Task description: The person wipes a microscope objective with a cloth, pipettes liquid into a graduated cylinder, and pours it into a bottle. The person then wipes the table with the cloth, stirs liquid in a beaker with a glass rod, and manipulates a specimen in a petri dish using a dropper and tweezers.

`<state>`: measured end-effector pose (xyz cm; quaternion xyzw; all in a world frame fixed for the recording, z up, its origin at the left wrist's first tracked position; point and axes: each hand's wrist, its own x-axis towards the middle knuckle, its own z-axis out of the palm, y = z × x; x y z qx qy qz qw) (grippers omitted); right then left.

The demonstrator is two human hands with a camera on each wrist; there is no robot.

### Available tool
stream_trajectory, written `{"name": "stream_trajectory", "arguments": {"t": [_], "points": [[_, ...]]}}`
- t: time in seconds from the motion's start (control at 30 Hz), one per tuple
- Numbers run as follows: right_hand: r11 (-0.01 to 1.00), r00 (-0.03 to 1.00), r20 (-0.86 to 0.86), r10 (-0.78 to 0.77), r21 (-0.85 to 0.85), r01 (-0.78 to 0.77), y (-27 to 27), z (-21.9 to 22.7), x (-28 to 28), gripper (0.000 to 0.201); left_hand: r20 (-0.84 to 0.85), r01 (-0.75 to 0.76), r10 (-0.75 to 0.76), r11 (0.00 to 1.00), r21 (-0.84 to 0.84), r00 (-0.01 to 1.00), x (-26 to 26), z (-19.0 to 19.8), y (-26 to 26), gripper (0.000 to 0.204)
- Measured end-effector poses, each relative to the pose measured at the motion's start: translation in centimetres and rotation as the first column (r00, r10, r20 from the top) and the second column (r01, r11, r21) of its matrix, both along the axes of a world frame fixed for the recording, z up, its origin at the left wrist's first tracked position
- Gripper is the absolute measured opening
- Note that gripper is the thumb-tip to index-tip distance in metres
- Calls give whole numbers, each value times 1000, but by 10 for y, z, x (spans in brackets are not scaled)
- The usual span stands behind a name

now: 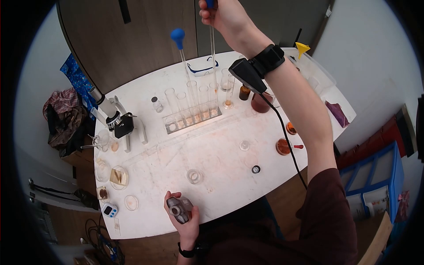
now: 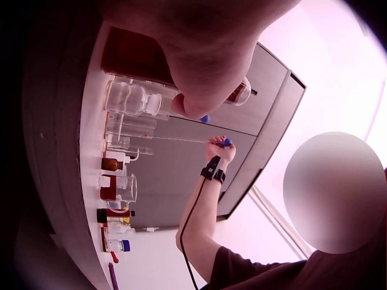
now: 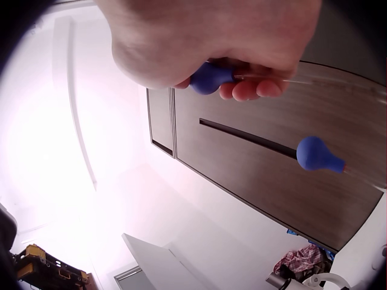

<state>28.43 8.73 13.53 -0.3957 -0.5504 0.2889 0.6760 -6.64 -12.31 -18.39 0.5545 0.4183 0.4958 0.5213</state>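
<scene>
High over the back of the table, my right hand (image 1: 232, 24) grips the blue rubber bulb (image 3: 208, 78) of a long glass pipette (image 1: 213, 48). The pipette hangs upright, and its lower end overlaps the right-end test tube in the rack (image 1: 194, 126). A second pipette with a blue bulb (image 1: 178, 35) leans in another tube of that rack. Near the table's front edge, my left hand (image 1: 189, 227) holds a dark glass bottle (image 1: 179, 212) with an uncapped mouth, fingers and thumb on either side. Part of the bottle's body is hidden by the hand.
A glass jar (image 1: 194, 176) and a small black cap (image 1: 255, 169) lie before the rack. The microscope (image 1: 119, 119) stands left. Safety glasses (image 1: 203, 70), a beaker of red-brown liquid (image 1: 261, 104) and a brown bottle (image 1: 244, 92) are behind. A cable (image 1: 282, 123) trails from my right wrist.
</scene>
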Motion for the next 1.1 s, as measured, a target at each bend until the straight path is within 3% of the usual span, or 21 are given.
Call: {"name": "stream_trajectory", "arguments": {"t": [0.73, 0.8, 0.93, 1.0, 1.1], "points": [[999, 998, -45, 40, 31, -39, 5, -2, 2, 31, -21, -12, 14, 998, 57, 1000, 0, -5, 0, 96], [999, 998, -48, 35, 26, -33, 5, -2, 2, 31, 32, -18, 19, 999, -46, 999, 2, 5, -2, 97], [998, 996, -66, 54, 38, -52, 6, -4, 5, 31, 45, -17, 19, 999, -41, 999, 1, -1, -1, 96], [998, 998, -47, 43, 36, -42, 5, -5, 4, 31, -5, -17, 17, 998, 63, 1000, -2, -12, 1, 97], [1000, 1000, -8, 13, 17, -13, -1, -4, 2, 31, -32, -15, 17, 997, 79, 999, -2, -11, 2, 97]]}}
